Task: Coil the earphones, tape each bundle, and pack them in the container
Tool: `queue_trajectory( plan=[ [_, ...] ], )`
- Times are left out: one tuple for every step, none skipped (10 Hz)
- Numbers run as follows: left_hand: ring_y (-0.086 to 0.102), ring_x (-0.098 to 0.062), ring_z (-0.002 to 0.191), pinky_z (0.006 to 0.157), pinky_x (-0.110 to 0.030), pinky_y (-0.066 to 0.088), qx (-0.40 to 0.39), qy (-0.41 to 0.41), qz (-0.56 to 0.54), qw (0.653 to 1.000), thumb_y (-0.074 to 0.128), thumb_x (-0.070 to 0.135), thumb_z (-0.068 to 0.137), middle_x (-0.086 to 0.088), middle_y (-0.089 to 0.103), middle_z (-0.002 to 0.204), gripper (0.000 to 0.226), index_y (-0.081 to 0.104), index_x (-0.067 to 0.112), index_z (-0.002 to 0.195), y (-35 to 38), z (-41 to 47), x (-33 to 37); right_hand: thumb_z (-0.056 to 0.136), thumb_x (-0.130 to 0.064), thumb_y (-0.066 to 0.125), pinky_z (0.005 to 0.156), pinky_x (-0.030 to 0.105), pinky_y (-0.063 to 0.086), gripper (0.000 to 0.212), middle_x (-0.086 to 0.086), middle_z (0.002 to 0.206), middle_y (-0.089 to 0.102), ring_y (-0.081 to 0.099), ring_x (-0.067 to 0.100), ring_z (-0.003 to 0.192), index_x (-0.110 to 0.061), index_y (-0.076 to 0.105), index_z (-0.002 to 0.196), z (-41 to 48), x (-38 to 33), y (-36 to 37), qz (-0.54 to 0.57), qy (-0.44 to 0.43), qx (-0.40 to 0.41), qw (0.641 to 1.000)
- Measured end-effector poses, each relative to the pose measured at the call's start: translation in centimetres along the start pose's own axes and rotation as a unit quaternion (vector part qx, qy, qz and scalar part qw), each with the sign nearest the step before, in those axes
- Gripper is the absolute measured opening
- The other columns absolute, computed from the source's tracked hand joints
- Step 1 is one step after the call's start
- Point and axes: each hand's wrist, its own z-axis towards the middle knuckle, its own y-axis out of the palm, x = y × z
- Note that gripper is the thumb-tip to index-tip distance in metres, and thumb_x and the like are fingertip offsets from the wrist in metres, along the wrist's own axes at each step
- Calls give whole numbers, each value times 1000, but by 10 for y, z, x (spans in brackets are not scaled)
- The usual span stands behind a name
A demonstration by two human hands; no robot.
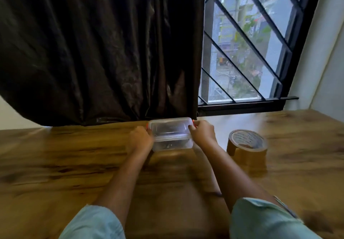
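Left hand (pixel 140 138) and right hand (pixel 202 132), reaching out from my pale blue sleeves (pixel 93 224), each clamp one short end of the clear plastic container (pixel 171 142), thumbs up near its lid (pixel 170 127). I read that two-sided grip as pressing the lid down or steadying the box squarely. Dark shapes inside are probably the bundled earphones, though blur keeps me from being sure. I can't tell whether the box rests on the wooden table (pixel 74 164) or hangs just above it. The brown packing tape roll (pixel 246 143) stands near on the right, apart from my right hand and within easy reach. Beyond, a dark curtain (pixel 93 52) falls to the table's far edge, beside a barred window (pixel 251 43).
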Motion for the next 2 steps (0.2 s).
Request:
queue_trajectory(
  plan=[
    [64,-30,81,65,-36,53,2,0,28,1000,42,33,97,-14,67,89,34,64,7,97,-2,-2,5,97,-29,51,77,35,55,29,11,99,69,65,23,87,-9,66,110,4,-1,0,25,11,-14,1000],
    [63,-24,82,72,-39,56,-22,-15,62,998,37,29,99,-8,64,91,28,60,13,99,-14,-13,18,96,-26,52,70,27,51,26,11,102,68,63,18,84,-9,63,113,-3,-9,-5,12,26,-45,999]
  ],
)
